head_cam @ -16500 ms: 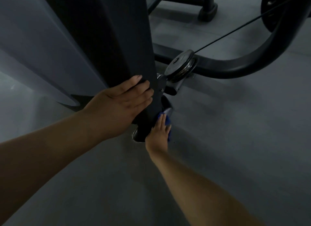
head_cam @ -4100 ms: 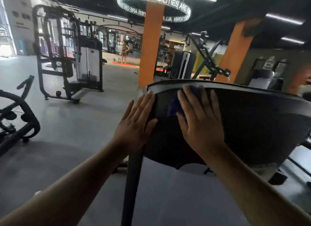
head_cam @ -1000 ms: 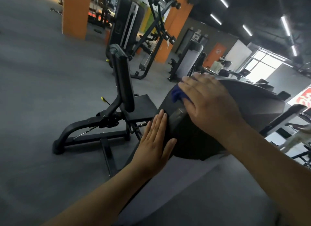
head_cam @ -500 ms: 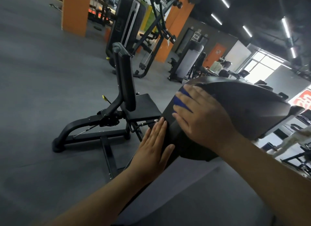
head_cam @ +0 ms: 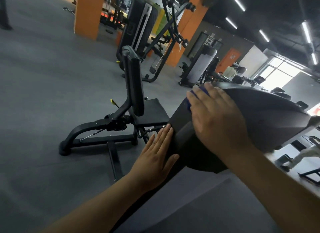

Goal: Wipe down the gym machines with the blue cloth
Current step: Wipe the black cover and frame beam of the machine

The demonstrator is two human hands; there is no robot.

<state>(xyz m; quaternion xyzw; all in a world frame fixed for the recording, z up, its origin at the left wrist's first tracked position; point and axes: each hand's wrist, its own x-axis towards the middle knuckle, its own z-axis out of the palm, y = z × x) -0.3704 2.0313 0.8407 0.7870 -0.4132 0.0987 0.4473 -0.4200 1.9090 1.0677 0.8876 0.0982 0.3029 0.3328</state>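
fingers (head_cam: 207, 96) straight, our right hand (head_cam: 216, 123) presses the blue cloth (head_cam: 188, 103) on the machine cover (head_cam: 270, 114); our left hand (head_cam: 155, 158) lies flat against its left edge.

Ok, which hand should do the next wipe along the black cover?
Right. The right hand already presses the cloth flat on the cover, fingers near its upper edge. The left hand is bare and lies flat against the cover's side.
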